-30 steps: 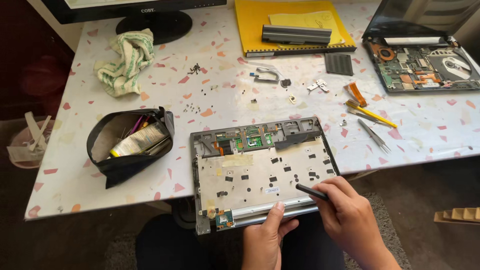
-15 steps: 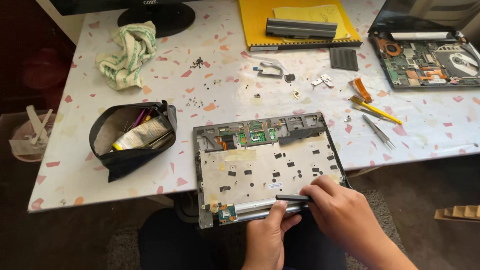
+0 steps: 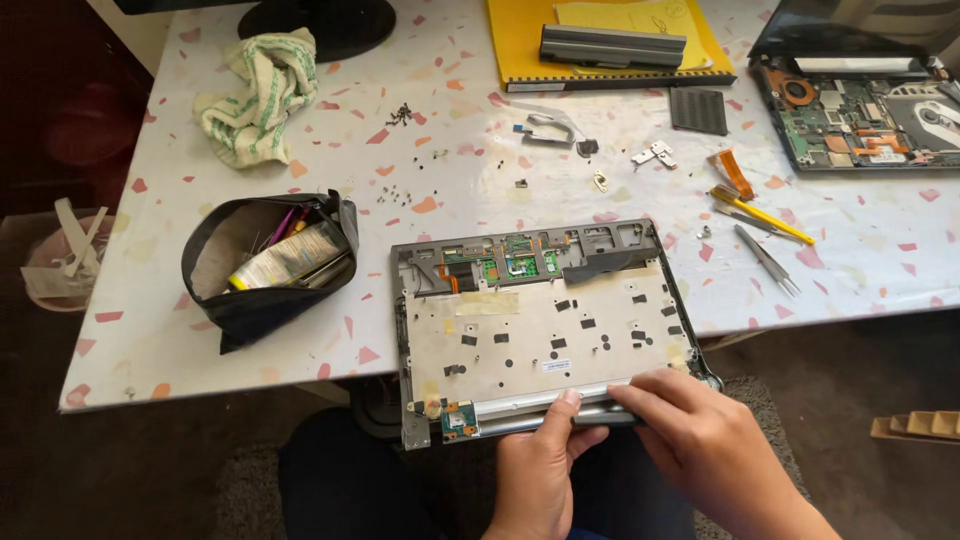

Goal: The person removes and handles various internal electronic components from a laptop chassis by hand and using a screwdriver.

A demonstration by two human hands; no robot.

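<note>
The laptop shell [image 3: 545,325] is laid face down at the near edge of the table [image 3: 160,300], its front overhanging toward the person. A flat rectangular frame of grey metal is shown, its inner plate pale and matte, dotted with small black squares and strips of tape. A green board [image 3: 518,266] is seated along the far edge; a small blue board [image 3: 461,420] is seen at the near left corner.

The near edge of the shell is gripped by both hands. The left hand [image 3: 540,465] is closed on it from below, thumb pressed on top. The right hand [image 3: 700,435] is curled over the same edge just beside it, fingers bent; whether a tool is held under them cannot be told.

To the left, a black fabric pouch [image 3: 262,268] lies open on its side. A flat yellow-and-white packet and several thin pens or tools are held inside. Farther off, a crumpled cloth [image 3: 258,95] with green stripes is placed.

Beyond the shell, small dark screws [image 3: 402,114] and metal brackets [image 3: 652,155] are scattered over the glossy white, red-flecked tabletop. To the right, tweezers [image 3: 768,258] and a yellow-handled tool [image 3: 765,214] lie apart. A yellow folder [image 3: 600,70] bears a long grey battery [image 3: 612,45]. A second opened laptop [image 3: 860,115], its circuitry exposed, is set at the far right.
</note>
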